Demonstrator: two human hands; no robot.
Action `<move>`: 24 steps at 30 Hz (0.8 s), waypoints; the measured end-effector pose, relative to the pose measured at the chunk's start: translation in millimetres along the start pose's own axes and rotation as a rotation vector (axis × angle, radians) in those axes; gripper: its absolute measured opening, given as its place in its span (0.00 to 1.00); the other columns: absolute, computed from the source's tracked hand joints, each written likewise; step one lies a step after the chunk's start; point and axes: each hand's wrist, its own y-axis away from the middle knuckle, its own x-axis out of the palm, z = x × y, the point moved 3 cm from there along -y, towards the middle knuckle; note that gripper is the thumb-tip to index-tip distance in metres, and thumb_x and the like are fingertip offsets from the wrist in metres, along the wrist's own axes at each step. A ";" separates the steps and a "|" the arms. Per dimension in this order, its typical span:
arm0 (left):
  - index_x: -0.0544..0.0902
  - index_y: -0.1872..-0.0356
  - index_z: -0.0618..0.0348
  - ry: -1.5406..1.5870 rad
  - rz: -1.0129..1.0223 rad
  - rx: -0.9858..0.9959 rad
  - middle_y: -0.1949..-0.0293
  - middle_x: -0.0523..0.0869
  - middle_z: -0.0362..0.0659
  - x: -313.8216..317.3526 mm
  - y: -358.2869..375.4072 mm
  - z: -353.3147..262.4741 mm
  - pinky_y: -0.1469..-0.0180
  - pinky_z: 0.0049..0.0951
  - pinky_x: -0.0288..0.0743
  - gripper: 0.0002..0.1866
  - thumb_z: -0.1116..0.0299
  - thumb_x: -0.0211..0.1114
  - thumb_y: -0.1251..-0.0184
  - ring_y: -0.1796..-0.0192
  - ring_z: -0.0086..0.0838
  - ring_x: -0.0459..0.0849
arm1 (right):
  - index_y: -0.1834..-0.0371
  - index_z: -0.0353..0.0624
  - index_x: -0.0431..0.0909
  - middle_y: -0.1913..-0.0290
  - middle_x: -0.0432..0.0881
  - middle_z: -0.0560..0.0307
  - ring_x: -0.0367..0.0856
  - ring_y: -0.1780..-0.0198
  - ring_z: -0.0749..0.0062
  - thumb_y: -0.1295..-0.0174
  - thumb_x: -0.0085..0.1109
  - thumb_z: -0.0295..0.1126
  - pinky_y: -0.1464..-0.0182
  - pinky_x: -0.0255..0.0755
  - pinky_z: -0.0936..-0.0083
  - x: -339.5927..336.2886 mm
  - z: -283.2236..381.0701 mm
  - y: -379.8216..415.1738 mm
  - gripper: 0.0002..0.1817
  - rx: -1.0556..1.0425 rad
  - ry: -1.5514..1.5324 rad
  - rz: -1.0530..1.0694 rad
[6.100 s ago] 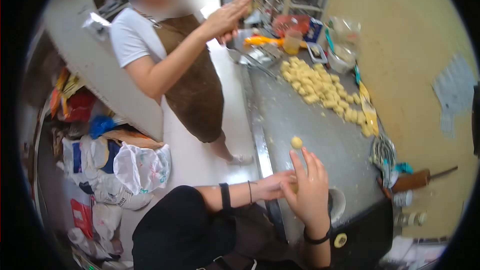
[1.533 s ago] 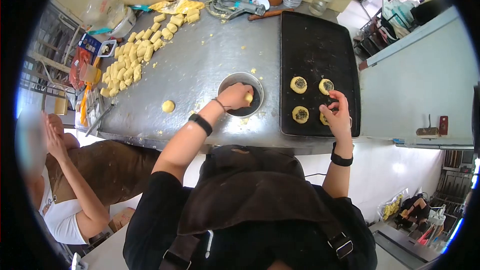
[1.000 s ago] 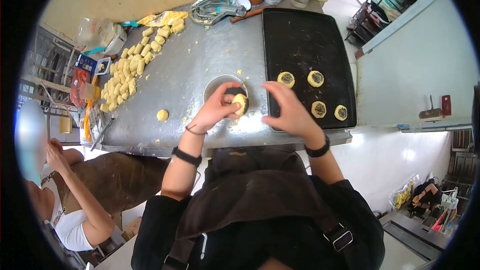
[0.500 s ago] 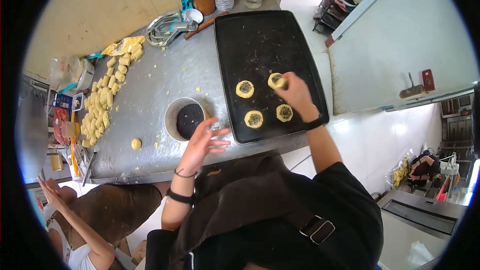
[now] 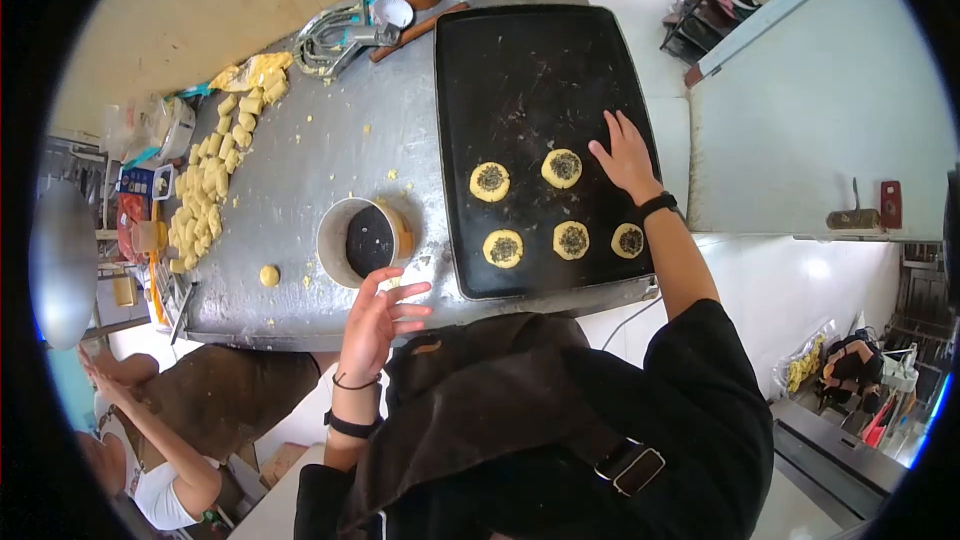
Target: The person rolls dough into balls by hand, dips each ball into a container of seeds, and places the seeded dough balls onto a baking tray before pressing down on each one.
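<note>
My right hand (image 5: 628, 158) is over the right side of the black baking tray (image 5: 520, 70), fingers stretched out, nothing in them. Just left of it lies a flat yellow dough round with dark seeds (image 5: 562, 169). Several more seeded rounds (image 5: 490, 181) sit in two rows at the tray's near end, one of them (image 5: 627, 241) below my right wrist. My left hand (image 5: 372, 325) hovers by the counter's front edge, palm up, fingers spread and holding nothing. Close beyond its fingertips stands a round tin (image 5: 335, 240) with dark contents at its bottom.
Many small dough pieces (image 5: 205, 190) are heaped on the left of the metal counter (image 5: 330, 140), and a single dough ball (image 5: 269, 276) lies nearer me. Metal beaters (image 5: 335, 40) and a rolling pin (image 5: 418, 32) lie at the back. Another person's hands (image 5: 115, 370) are at lower left.
My right hand has come off the upper right dough round and moved right, its fingers straightening. A seeded round at the tray's right, hidden before, now shows. The view has shifted slightly.
</note>
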 end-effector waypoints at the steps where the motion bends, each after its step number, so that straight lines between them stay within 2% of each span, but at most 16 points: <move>1: 0.64 0.40 0.56 0.010 -0.006 -0.018 0.45 0.79 0.58 1.5 -1.2 0.5 0.55 0.29 0.80 0.20 0.58 0.49 0.26 0.54 0.35 0.85 | 0.30 0.44 0.59 0.31 0.61 0.42 0.58 0.30 0.48 0.36 0.53 0.49 0.31 0.55 0.54 10.0 0.2 0.6 0.34 -0.019 0.038 0.020; 3: 0.64 0.40 0.56 0.002 -0.007 -0.032 0.45 0.79 0.58 3.5 -2.2 0.3 0.55 0.29 0.80 0.20 0.58 0.49 0.26 0.54 0.35 0.85 | 0.30 0.46 0.59 0.29 0.59 0.43 0.56 0.28 0.49 0.35 0.51 0.50 0.29 0.51 0.51 21.0 4.1 4.4 0.34 -0.058 0.107 0.024; 6: 0.65 0.40 0.56 -0.004 -0.010 -0.041 0.45 0.79 0.58 4.7 -2.1 2.4 0.55 0.29 0.80 0.20 0.57 0.50 0.27 0.54 0.36 0.85 | 0.29 0.47 0.59 0.29 0.59 0.45 0.55 0.27 0.50 0.35 0.50 0.50 0.28 0.48 0.51 21.7 6.7 5.9 0.33 -0.057 0.141 -0.017; 9: 0.65 0.40 0.56 -0.012 -0.006 -0.028 0.45 0.79 0.57 3.9 -2.9 0.8 0.54 0.30 0.80 0.21 0.57 0.50 0.27 0.54 0.36 0.85 | 0.30 0.48 0.60 0.29 0.59 0.45 0.53 0.27 0.50 0.37 0.53 0.49 0.28 0.47 0.51 18.5 1.5 2.2 0.34 -0.067 0.036 0.045; 12: 0.66 0.40 0.55 -0.007 -0.042 0.036 0.46 0.79 0.56 -11.1 -0.2 -4.2 0.54 0.32 0.79 0.21 0.55 0.50 0.27 0.54 0.36 0.84 | 0.31 0.49 0.61 0.29 0.59 0.45 0.51 0.26 0.50 0.41 0.58 0.48 0.28 0.47 0.49 -14.4 -15.5 -1.4 0.35 0.055 0.008 -0.045; 13: 0.67 0.40 0.55 -0.003 -0.063 0.059 0.46 0.79 0.55 -19.9 3.5 -5.3 0.54 0.32 0.79 0.21 0.55 0.50 0.27 0.54 0.36 0.84 | 0.33 0.45 0.63 0.31 0.62 0.44 0.57 0.29 0.48 0.47 0.65 0.45 0.30 0.52 0.54 -27.3 -25.0 0.3 0.38 0.120 -0.047 -0.116; 14: 0.67 0.40 0.55 -0.005 -0.093 0.085 0.47 0.80 0.53 -29.8 6.4 -6.9 0.54 0.33 0.79 0.22 0.54 0.50 0.27 0.54 0.35 0.83 | 0.34 0.37 0.61 0.35 0.66 0.39 0.62 0.32 0.46 0.52 0.70 0.45 0.32 0.58 0.60 -34.0 -41.6 3.0 0.44 0.174 -0.090 -0.110; 16: 0.67 0.39 0.55 -0.002 -0.174 0.121 0.46 0.80 0.52 -47.5 13.7 -12.6 0.54 0.32 0.79 0.22 0.54 0.49 0.27 0.54 0.34 0.83 | 0.37 0.31 0.59 0.39 0.70 0.37 0.68 0.36 0.49 0.56 0.75 0.45 0.34 0.62 0.63 -18.1 -72.5 19.9 0.48 0.505 -0.210 0.001; 19: 0.67 0.40 0.54 0.022 -0.241 0.164 0.47 0.79 0.51 -77.8 24.9 -15.0 0.55 0.29 0.80 0.21 0.54 0.49 0.26 0.54 0.31 0.82 | 0.37 0.29 0.58 0.41 0.71 0.35 0.71 0.38 0.50 0.60 0.78 0.45 0.36 0.65 0.61 -8.6 -71.5 39.5 0.52 0.629 -0.737 0.216; 22: 0.68 0.40 0.54 0.002 -0.291 0.195 0.47 0.79 0.47 -96.4 34.9 -20.0 0.55 0.26 0.79 0.21 0.52 0.47 0.25 0.55 0.28 0.82 | 0.38 0.28 0.58 0.43 0.73 0.35 0.75 0.42 0.51 0.61 0.79 0.42 0.39 0.69 0.62 -4.6 -68.0 36.5 0.51 0.736 -0.662 0.200; 24: 0.68 0.40 0.54 0.006 -0.317 0.210 0.47 0.78 0.47 -106.5 42.6 -22.5 0.55 0.26 0.79 0.21 0.52 0.47 0.25 0.56 0.28 0.82 | 0.39 0.27 0.58 0.44 0.74 0.34 0.76 0.43 0.50 0.62 0.79 0.44 0.41 0.71 0.63 -6.5 -63.5 35.6 0.51 0.724 -0.555 0.174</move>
